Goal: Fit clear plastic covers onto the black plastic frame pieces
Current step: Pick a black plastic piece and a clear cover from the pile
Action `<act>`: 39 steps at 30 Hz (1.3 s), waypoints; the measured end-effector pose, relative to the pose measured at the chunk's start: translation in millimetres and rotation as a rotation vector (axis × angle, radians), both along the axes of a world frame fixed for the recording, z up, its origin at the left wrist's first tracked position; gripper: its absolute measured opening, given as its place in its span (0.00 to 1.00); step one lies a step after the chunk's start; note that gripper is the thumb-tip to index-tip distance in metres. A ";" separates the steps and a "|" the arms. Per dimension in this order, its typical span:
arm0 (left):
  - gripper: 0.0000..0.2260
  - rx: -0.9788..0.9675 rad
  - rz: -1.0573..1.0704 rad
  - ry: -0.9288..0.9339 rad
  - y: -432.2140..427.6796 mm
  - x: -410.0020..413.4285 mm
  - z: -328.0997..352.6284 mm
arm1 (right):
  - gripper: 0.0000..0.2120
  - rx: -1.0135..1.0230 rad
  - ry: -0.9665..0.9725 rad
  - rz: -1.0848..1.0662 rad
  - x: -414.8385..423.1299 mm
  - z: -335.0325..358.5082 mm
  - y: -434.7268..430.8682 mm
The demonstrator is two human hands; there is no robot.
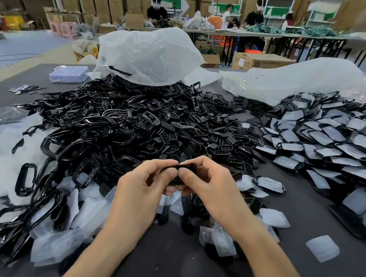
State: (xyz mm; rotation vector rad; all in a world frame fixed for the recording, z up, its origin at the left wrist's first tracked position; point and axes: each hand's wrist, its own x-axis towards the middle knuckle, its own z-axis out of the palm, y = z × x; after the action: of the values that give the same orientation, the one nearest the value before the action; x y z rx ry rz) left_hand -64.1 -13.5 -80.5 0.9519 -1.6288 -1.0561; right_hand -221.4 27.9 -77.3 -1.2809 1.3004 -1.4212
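Note:
Both hands meet at the middle of the dark table. My left hand (143, 188) and my right hand (206, 183) pinch one black plastic frame piece (188, 167) between thumbs and fingers, held edge-on above the table. Most of the piece is hidden by the fingers, and I cannot tell if a clear cover is on it. Loose clear plastic covers (83, 213) lie under and to the left of my hands. A big heap of black frame pieces (121, 118) rises behind them.
A pile of frames with covers fitted (326, 140) fills the right side. One single clear cover (323, 247) lies alone at the right front. Translucent plastic bags (148, 53) stand behind the heaps. A lilac tray (69, 73) sits at the far left. People work at tables far behind.

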 end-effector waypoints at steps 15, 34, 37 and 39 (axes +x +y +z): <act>0.12 -0.430 -0.014 -1.037 -20.0 27.3 -3.0 | 0.05 0.000 -0.281 -0.306 -20.9 -4.4 -8.5; 0.11 -0.280 0.037 -0.355 -8.1 14.3 3.0 | 0.08 0.062 -0.520 -0.096 -4.3 -4.5 -7.1; 0.11 -0.223 -0.040 -0.341 -5.8 10.0 2.4 | 0.08 0.083 -0.582 -0.071 0.5 -5.7 -7.5; 0.15 -0.132 -0.073 -0.312 -5.1 7.3 0.5 | 0.08 0.098 -0.644 -0.055 0.5 -4.3 -7.5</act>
State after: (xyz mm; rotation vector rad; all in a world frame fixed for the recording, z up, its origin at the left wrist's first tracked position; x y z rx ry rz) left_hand -56.8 -18.6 -80.1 1.0125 -1.9767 -0.8666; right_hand -220.9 20.3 -81.5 -0.6362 0.9477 -1.6052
